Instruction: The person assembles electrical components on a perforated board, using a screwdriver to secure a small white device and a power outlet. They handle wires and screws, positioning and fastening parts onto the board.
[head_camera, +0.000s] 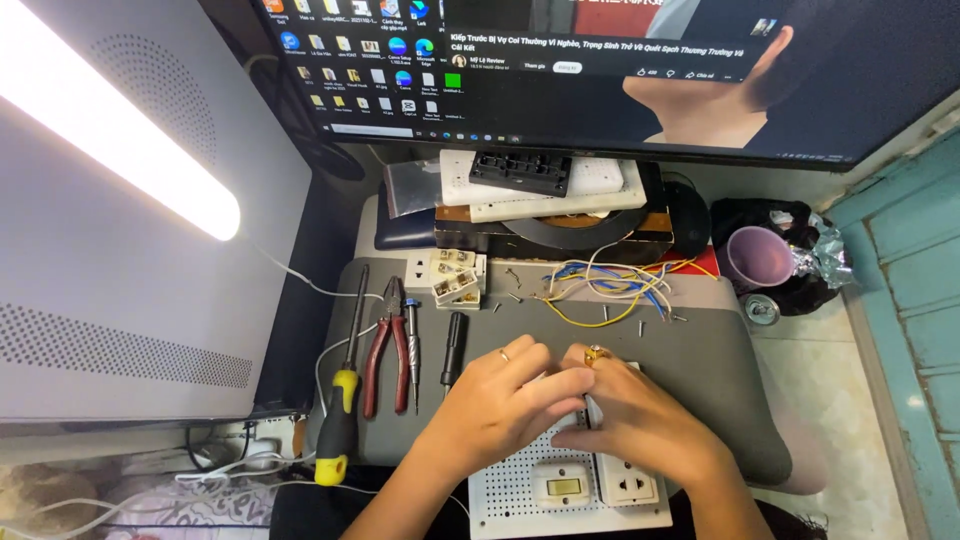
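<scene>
My left hand (497, 395) and my right hand (630, 415) meet fingertip to fingertip over the upper edge of a white perforated board (500, 495) lying at the near edge of a grey mat (700, 370). The board carries a white switch (563, 486) and a white socket (630, 484). Both hands pinch something small against the board; the fingers hide it. Each hand wears a ring.
On the mat lie a yellow-handled screwdriver (340, 415), red pliers (388, 350), two smaller screwdrivers (452, 347), white socket modules (450, 275), loose wires (605, 285) and screws. Behind are stacked boards (545, 185), a monitor (560, 60), a purple cup (757, 255). A lit lamp (110, 130) stands left.
</scene>
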